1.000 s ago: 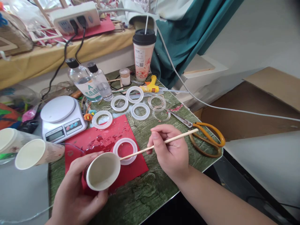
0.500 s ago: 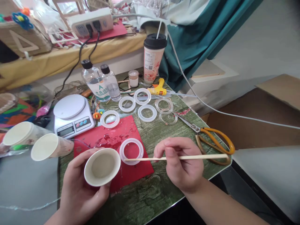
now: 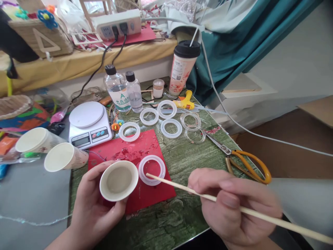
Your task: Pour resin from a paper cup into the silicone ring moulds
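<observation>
My left hand [image 3: 95, 198] is wrapped round a paper cup [image 3: 119, 180] with cloudy liquid inside, its mouth tilted toward me. Between the thumb and fingers of my right hand [image 3: 234, 205] is a thin wooden stick [image 3: 179, 185]. The stick's tip lies over a ring-shaped silicone mould [image 3: 141, 170] on a wet red sheet [image 3: 163, 194]; whether it touches the mould I cannot tell. Another white ring mould [image 3: 129, 132] sits at the sheet's far edge. Beyond are several more ring moulds [image 3: 171, 128] and two clear rings [image 3: 195, 134].
A kitchen scale [image 3: 90, 125], two paper cups [image 3: 66, 157] lying tilted, and two capped bottles [image 3: 118, 92] are at the left and back. Scissors [image 3: 247, 159] lie at the right edge, near a yellow glue gun [image 3: 186, 100]. A lidded drink cup [image 3: 183, 67] stands behind.
My right hand has moved right and closer to me, and the stick now slants down toward the right. The view has shifted slightly; my left hand still holds the paper cup.
</observation>
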`<state>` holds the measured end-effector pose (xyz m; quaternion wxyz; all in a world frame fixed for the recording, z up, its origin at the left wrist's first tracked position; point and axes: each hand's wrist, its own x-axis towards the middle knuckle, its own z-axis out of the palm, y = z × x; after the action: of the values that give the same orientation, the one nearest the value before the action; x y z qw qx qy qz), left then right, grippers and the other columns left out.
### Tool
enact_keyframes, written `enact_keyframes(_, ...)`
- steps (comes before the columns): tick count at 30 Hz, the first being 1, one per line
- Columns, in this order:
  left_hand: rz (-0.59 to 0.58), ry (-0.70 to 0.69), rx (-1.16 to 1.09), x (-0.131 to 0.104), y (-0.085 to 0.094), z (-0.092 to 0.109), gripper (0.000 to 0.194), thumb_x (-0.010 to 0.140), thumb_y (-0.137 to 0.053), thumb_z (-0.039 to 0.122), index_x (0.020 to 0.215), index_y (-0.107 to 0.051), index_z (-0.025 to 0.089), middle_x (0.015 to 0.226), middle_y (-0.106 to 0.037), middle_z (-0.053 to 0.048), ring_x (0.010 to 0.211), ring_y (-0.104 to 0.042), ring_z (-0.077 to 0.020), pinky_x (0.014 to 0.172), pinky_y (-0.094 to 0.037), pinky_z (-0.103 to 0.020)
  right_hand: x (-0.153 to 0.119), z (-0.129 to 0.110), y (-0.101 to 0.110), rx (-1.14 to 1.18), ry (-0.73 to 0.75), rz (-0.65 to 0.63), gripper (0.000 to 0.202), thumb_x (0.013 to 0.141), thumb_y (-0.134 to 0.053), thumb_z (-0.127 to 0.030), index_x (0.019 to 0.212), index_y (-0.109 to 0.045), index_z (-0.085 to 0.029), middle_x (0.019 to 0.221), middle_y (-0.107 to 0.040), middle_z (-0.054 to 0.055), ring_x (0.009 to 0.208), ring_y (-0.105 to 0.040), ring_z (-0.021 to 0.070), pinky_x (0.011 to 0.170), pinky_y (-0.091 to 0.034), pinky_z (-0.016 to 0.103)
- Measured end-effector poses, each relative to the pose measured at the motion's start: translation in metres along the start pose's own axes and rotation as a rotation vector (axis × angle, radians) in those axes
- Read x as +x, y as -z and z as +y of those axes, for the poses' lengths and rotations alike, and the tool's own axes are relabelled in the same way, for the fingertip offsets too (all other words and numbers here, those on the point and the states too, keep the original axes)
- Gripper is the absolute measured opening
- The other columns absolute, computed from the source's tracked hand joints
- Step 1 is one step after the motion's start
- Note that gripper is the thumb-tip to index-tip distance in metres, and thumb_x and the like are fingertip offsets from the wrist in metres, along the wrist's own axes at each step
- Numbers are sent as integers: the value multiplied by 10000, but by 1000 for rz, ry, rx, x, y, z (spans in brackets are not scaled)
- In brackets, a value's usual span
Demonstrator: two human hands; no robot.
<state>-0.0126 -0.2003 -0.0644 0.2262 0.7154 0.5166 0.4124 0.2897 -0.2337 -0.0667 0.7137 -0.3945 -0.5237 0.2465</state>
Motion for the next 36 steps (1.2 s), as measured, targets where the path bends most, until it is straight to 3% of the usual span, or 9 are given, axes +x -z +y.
enact_keyframes(3, -24, 17, 7, 2, 1, -2, 640, 921, -898, 218, 1514, -661, 275, 1358, -896, -110, 1230, -925, -353, 1065, -804, -496, 7, 0, -1, -43, 83, 141, 142, 1182, -777, -292, 1306, -842, -311, 866, -883, 37, 609, -788, 239, 553, -715, 423)
enact_keyframes(5, -23, 22, 13, 3, 2, -3, 634, 939, -903, 245, 1523, -662, 292, 1370, -896, -102, 1237, -924, -358, 1084, -801, -515, 9, 2, -2, -72, 42, 169, 149, 1190, -765, -270, 1311, -844, -305, 904, -911, 28, 648, -829, 233, 583, -735, 404)
enact_keyframes(8, -27, 26, 44, 4, 3, -4, 614, 968, -875, 277, 1548, -675, 301, 1413, -889, -104, 1265, -914, -372, 1123, -785, -551, 7, 5, -5, -66, -28, 97, 168, 1219, -727, -265, 1348, -827, -306, 953, -933, 23, 706, -875, 217, 642, -759, 372)
enact_keyframes(14, -49, 58, 133, 3, 6, -6, 585, 969, -839, 327, 1538, -716, 267, 1416, -881, -142, 1286, -896, -394, 1156, -756, -601, 0, 9, -8, -28, -25, -61, 200, 1224, -700, -244, 1391, -802, -288, 997, -934, 48, 747, -902, 223, 702, -797, 376)
enact_keyframes(19, -72, 74, 121, 1, 3, -8, 601, 977, -825, 369, 1562, -692, 339, 1444, -863, -130, 1304, -891, -400, 1176, -748, -649, 4, 9, -12, -33, -26, -71, 168, 1214, -715, -194, 1339, -808, -255, 987, -929, 36, 757, -912, 193, 711, -796, 313)
enact_keyframes(36, -109, 43, 120, 2, 4, -9, 578, 1021, -795, 345, 1588, -686, 358, 1466, -857, -102, 1324, -875, -376, 1117, -741, -603, 3, 14, -16, -64, -122, -5, 124, 1252, -672, -207, 1299, -768, -272, 943, -920, -25, 714, -880, 118, 741, -755, 219)
